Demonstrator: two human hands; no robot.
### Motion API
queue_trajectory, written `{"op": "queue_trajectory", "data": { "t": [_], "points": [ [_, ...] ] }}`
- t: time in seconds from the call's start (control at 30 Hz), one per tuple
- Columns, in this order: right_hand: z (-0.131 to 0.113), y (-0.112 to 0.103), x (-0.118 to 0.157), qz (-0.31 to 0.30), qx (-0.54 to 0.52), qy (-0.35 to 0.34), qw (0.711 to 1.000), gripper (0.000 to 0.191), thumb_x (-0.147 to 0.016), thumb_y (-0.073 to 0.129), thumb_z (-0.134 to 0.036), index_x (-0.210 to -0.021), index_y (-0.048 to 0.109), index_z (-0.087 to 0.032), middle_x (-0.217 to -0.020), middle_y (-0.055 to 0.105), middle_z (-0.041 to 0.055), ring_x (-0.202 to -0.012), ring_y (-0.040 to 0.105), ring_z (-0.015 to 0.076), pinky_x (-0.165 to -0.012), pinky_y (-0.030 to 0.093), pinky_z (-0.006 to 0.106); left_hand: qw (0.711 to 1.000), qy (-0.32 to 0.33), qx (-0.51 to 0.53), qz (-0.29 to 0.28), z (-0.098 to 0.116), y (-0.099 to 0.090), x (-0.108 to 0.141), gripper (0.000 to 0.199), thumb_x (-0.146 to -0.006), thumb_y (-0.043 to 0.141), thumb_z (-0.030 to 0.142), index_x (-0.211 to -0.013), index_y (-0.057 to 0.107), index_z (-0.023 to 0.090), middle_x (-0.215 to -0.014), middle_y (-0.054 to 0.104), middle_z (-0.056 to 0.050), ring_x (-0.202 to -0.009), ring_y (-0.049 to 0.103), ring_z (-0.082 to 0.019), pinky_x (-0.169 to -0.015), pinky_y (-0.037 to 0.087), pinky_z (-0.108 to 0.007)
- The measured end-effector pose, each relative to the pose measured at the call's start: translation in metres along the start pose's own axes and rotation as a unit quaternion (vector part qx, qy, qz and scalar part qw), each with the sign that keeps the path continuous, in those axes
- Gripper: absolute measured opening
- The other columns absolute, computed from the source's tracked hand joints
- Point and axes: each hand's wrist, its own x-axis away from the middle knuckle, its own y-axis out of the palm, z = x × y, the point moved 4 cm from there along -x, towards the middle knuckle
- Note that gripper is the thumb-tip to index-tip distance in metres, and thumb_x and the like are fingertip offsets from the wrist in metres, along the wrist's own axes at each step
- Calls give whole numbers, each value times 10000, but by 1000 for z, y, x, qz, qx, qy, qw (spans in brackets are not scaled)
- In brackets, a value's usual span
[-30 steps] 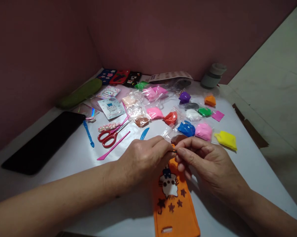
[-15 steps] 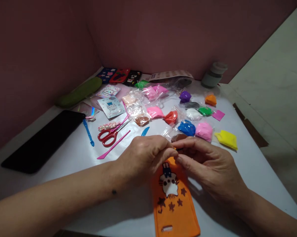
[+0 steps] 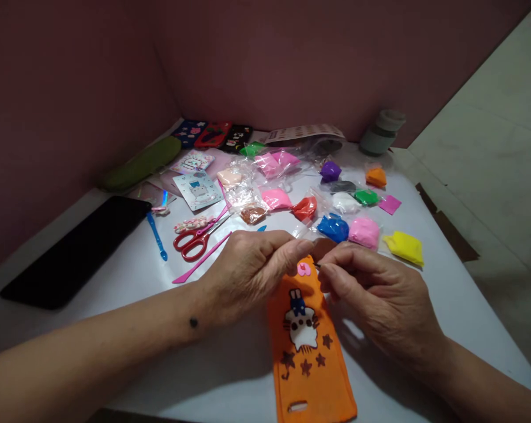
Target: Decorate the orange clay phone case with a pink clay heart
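Note:
An orange phone-case-like piece [image 3: 318, 382] lies on the white table, with a white cat figure [image 3: 303, 329] in blue clothes, dark brown stars and a small pink shape [image 3: 304, 269] near its far end. Over that far left edge is my left hand [image 3: 265, 264], thumb laid against the curled fingers; what it holds, if anything, is hidden. At the far right edge, my right hand [image 3: 371, 288] pinches a tiny dark bit between thumb and fingertips, too small to name.
Red scissors [image 3: 194, 242], a pink tool [image 3: 201, 258] and a blue tool [image 3: 157, 235] lie left, beside a black slab [image 3: 80, 252]. Several bagged clay lumps, including yellow [image 3: 405, 248] and blue [image 3: 333, 227], spread beyond the hands. A jar [image 3: 382, 132] stands at the back right.
My hands have moved slightly apart, uncovering the pink shape at the orange piece's far end. My left hand has shifted left and its thumb has lifted; the dark bit now shows at my right fingertips.

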Motion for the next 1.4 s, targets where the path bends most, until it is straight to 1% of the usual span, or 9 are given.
{"op": "queue_trajectory", "data": {
  "t": [0.2, 0.4, 0.47, 0.63, 0.87, 1.2, 1.27, 1.37, 1.4],
  "points": [
    [0, -1, -1, 7, -54, 67, 996, 277, -899, 582, -282, -634, 632, -217, -566, 577, -29, -521, 518, 98, -516, 439, 223, 1000, 13, 13, 16, 0, -1, -2, 396, -949, 435, 334, -715, 686, 136, -500, 522, 43, -465, 489, -64, -412, 358, -140],
    [11, 0, -1, 3, -177, 141, 974, 62, -796, 716, -252, -747, 689, -225, -672, 643, -14, -577, 576, 117, -548, 478, 243, 1000, 14, 13, 20, 0, -1, 0, 396, -955, 430, 296, -670, 658, 144, -499, 508, 49, -457, 471, -58, -392, 336, -136],
    [12, -1, -1, -6, -179, 145, 973, 72, -801, 717, -263, -752, 686, -222, -662, 639, -18, -574, 573, 115, -556, 476, 241, 1000, 14, 13, 20, 1, 0, 0, 389, -955, 432, 292, -680, 663, 142, -500, 510, 48, -459, 472, -58, -395, 340, -137],
    [11, -2, -2, -16, -111, 136, 984, 238, -882, 629, -350, -693, 658, -208, -616, 611, -17, -552, 548, 102, -543, 451, 225, 1000, 16, 5, 22, 0, -1, -2, 405, -953, 434, 307, -658, 654, 138, -492, 500, 47, -452, 461, -58, -388, 330, -143],
    [14, -2, -2, 2, -123, 148, 981, 323, -887, 600, -430, -686, 686, -192, -597, 623, 8, -526, 568, 116, -500, 461, 236, 1000, 17, 2, 26, -1, 1, -1, 415, -952, 435, 308, -632, 635, 133, -486, 489, 47, -447, 443, -55, -386, 318, -146],
    [18, -1, -3, -14, -184, 164, 969, 75, -801, 722, -266, -754, 688, -217, -654, 638, -22, -592, 562, 103, -573, 468, 219, 999, 32, 9, 13, -1, 0, -1, 405, -959, 442, 275, -620, 615, 136, -472, 507, 51, -437, 468, -55, -393, 337, -149],
    [18, -1, -4, -18, -180, 158, 971, 85, -809, 713, -274, -752, 689, -216, -656, 640, -19, -585, 564, 105, -572, 472, 223, 999, 40, 12, 6, -1, 2, -2, 352, -950, 467, 256, -675, 650, 136, -503, 544, 48, -461, 489, -57, -417, 362, -148],
    [15, -1, -4, -20, -149, 141, 979, 149, -835, 688, -310, -719, 678, -217, -635, 631, -22, -583, 563, 106, -574, 474, 220, 997, 65, 32, 10, -3, 5, -1, 123, -880, 594, 207, -864, 689, 130, -630, 624, 35, -542, 536, -65, -484, 417, -148],
    [14, -1, -4, -18, -133, 135, 982, 177, -845, 675, -320, -700, 671, -218, -620, 623, -23, -579, 561, 108, -571, 474, 220, 996, 77, 33, 16, -3, 6, 0, 106, -847, 639, 194, -911, 684, 122, -658, 632, 30, -549, 535, -66, -490, 421, -150]
  ]
}}
